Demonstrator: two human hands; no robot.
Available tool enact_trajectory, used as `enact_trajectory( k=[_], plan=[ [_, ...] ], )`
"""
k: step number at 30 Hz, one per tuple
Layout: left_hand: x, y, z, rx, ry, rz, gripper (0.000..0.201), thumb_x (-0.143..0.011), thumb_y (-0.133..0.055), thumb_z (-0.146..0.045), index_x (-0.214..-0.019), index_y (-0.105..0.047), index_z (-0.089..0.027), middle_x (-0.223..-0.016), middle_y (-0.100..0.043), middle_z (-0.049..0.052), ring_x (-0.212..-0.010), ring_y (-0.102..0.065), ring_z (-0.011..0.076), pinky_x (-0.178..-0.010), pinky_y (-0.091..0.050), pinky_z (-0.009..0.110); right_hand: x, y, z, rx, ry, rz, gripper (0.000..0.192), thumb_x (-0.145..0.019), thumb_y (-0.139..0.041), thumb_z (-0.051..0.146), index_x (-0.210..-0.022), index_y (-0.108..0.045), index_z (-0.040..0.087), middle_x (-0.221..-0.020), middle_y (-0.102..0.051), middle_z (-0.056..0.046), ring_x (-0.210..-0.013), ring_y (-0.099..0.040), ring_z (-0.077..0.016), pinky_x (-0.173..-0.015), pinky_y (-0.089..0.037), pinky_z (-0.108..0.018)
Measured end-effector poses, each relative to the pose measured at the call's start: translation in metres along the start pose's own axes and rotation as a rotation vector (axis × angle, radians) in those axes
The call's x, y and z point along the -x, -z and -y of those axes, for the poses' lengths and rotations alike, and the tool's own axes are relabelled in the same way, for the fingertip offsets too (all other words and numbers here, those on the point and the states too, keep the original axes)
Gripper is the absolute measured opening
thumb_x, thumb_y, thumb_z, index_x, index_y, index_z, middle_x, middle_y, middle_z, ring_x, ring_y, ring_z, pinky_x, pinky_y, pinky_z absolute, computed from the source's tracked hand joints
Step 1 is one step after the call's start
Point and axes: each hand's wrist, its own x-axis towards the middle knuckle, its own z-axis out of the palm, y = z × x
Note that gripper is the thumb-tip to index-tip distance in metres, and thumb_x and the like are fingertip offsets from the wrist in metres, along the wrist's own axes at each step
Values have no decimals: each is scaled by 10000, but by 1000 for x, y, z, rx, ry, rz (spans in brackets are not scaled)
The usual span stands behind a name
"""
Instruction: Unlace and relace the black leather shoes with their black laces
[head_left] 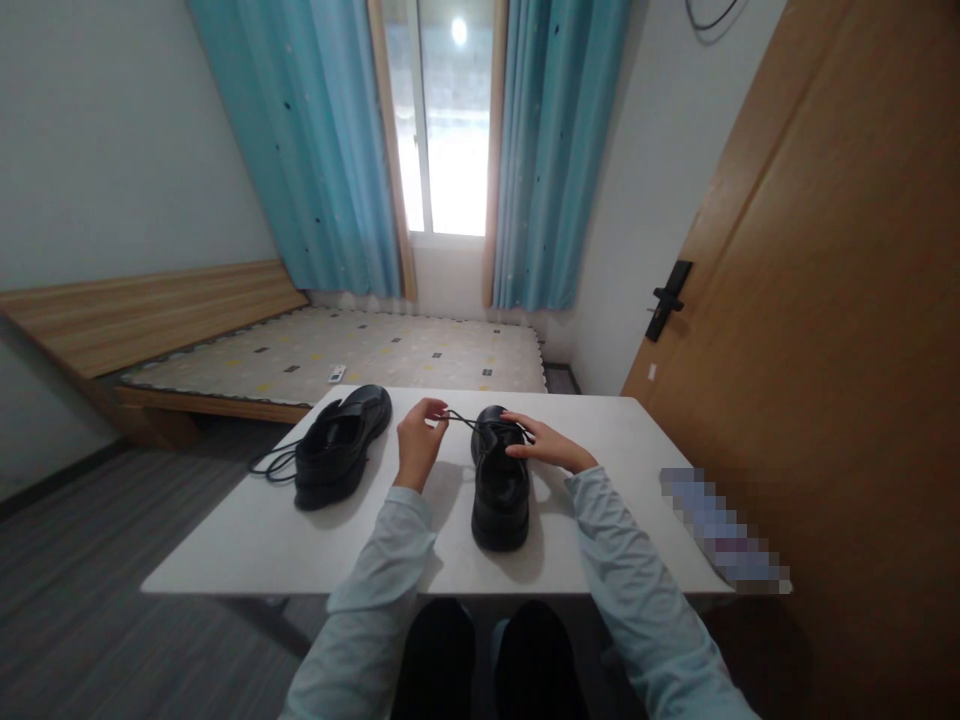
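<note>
Fingers (pixel 433 408) of left hand (pixel 417 440) pinch lace (pixel 463 420) – shoe (pixel 499 480) just beside.

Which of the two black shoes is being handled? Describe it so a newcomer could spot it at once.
On the white table before the bed, two black shoes stand. The shoe being laced is the right one, between both sleeves, its lace pulled taut by the left hand while the right hand rests on it. The other shoe lies untouched, its lace trailing loose.
</note>
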Motion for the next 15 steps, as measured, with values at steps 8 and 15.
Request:
enact_trajectory(
  k=[8,15],
  plan=[
    [-6,-1,13,350,178,-170,131,-702,-590,-228,-807,-630,-162,-818,-640,43,-782,-616,163,-681,-533,282,1,0,0,11,12,-5,731,-671,-714,511,-1313,-486,245,-1438,-411,-83,-1343,-343,-275,-1128,-224,-460],
    [-6,1,-1,790,323,-201,221,-707,-618,-272,-882,-516,-183,-885,-613,22,-753,-665,146,-680,-547,299,3,1,3,4,-21,4,720,-677,-713,490,-1308,-486,227,-1457,-376,-105,-1353,-324,-274,-1111,-255,-461]
  ],
)
